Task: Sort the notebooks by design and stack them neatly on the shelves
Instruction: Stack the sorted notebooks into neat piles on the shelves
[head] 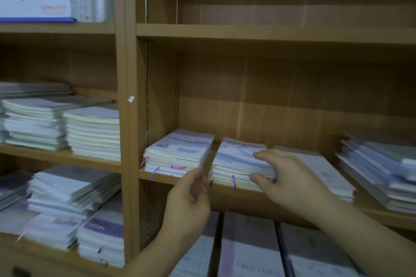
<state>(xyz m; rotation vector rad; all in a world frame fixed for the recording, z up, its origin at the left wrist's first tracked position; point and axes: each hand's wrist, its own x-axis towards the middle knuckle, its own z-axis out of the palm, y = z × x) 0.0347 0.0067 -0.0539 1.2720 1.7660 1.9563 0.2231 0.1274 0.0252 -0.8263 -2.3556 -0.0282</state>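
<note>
Right of the shelf upright (pixel 130 119), one pile along, my right hand (pixel 290 177) pinches the notebook stack (pixel 234 159), fingers on top, thumb at its front edge; my left hand (pixel 191 195) hangs loosely curled, empty. I'd bring both palms in to square its edges, clear of the first stack (pixel 180 150).
</note>
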